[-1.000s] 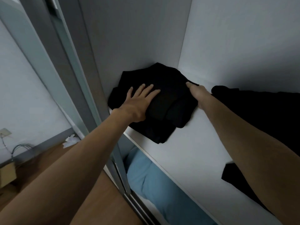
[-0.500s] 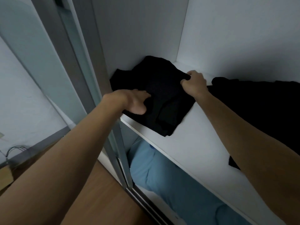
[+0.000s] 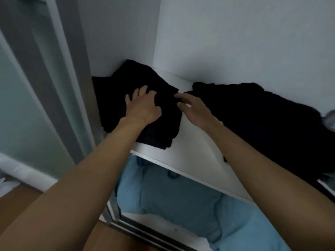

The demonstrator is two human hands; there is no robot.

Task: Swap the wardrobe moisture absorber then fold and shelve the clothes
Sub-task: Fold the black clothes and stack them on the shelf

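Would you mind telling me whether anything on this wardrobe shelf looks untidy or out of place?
Yes. The folded black stack under the left hand sits askew, one corner overhanging the shelf front edge. The black garment to the right lies spread out and unfolded.

The picture is dim and cool-toned, with soft, even light and no glare. The white wardrobe walls [image 3: 235,42] read blue-grey, darkening toward the back corner. The black folded clothes [image 3: 145,105] and the black pile [image 3: 262,124] beside them lose nearly all detail, their folds swallowed in shadow. Motion blur softens the whole frame, most on the sliding door frame [image 3: 68,87] at left. Wide-angle distortion bends the shelf edge [image 3: 181,172] and stretches both forearms toward the lower corners.
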